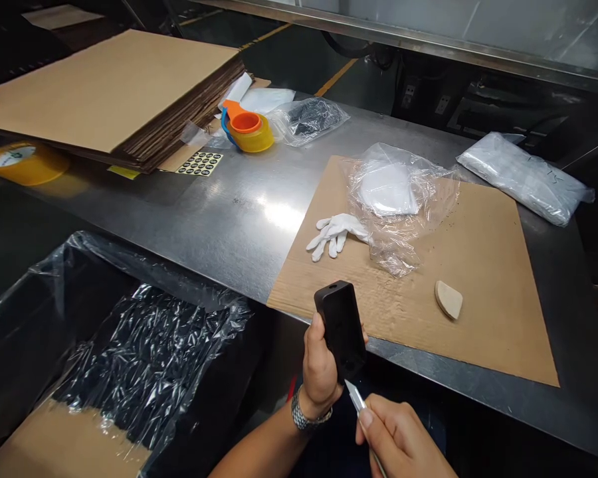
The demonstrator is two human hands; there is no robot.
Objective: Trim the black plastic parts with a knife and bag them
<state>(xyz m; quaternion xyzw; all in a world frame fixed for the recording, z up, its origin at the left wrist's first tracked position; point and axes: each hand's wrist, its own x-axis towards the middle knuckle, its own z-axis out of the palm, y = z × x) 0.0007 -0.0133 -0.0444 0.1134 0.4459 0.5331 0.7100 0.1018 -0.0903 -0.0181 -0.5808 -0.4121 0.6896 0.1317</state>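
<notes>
My left hand (319,368), with a metal watch at the wrist, is wrapped round a black plastic housing (343,322), an open box-like shell held upright at the table's front edge. In my right hand (401,435) is a utility knife (357,398), its blade pointing up and left at the lower end of the housing. Whether the blade touches the plastic I cannot tell. Beyond the hands, a white glove (336,234) lies on a flat cardboard sheet (483,352). A small beige wedge-shaped piece (448,300) rests on the same sheet, to the right.
Crumpled clear plastic bags (398,192) lie on the cardboard. A tape dispenser (249,129), a sticker sheet (199,164) and stacked cardboard (119,93) occupy the back left of the metal table (219,219). A box lined with black plastic (149,358) stands at lower left.
</notes>
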